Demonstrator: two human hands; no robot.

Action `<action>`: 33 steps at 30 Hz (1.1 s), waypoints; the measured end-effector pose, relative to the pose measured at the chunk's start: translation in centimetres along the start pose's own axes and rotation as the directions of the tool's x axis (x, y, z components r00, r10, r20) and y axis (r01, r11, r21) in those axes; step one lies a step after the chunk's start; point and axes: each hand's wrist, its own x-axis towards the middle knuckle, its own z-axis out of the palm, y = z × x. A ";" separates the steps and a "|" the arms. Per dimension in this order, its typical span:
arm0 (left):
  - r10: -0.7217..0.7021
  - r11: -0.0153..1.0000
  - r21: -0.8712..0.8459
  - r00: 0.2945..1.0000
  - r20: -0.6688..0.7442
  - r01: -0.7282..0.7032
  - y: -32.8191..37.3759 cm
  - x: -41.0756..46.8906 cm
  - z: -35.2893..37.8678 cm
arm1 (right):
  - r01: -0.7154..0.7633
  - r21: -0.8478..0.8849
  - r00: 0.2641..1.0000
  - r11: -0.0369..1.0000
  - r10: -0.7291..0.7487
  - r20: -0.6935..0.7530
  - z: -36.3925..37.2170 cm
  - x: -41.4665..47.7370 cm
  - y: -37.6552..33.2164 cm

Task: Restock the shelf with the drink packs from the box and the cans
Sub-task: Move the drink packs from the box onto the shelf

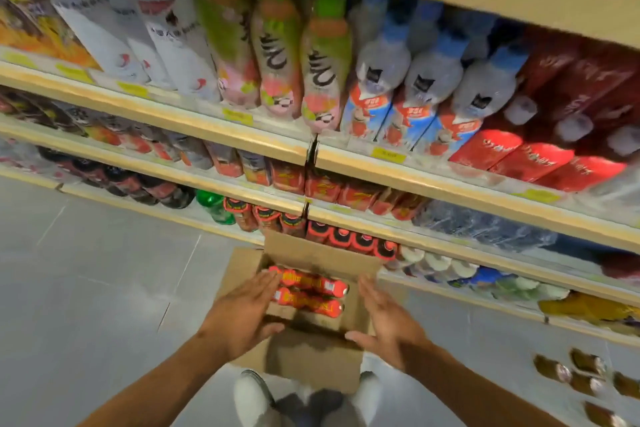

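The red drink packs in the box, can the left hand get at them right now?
Probably yes. The box has its flaps open, the red drink packs lie uncovered, and the left hand hovers open at their left end, nothing between.

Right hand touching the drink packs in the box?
Apart. The head view shows a strip of bare cardboard between the right hand and the red drink packs in the box; the hand's fingers are straight and hold nothing.
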 end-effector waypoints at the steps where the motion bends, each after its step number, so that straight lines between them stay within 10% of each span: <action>1: -0.014 0.999 -0.031 1.000 0.014 0.014 -0.7 0.2 2.2 | -0.010 0.012 1.000 1.000 0.010 0.014 2.2 1.1 0.8; 8: -0.349 0.837 -0.335 0.894 0.281 0.432 -4.7 3.2 13.9 | -0.220 0.118 0.973 0.968 0.209 0.096 15.5 6.9 6.0; 18: -0.377 0.770 -0.404 0.863 0.336 0.494 -8.7 10.9 24.1 | -0.402 0.243 0.908 0.883 0.352 0.226 26.2 14.5 10.9; 33: -0.684 0.484 -0.327 0.584 0.438 0.812 -12.8 20.6 38.8 | -0.547 0.309 0.837 0.778 0.498 0.229 37.3 24.2 18.2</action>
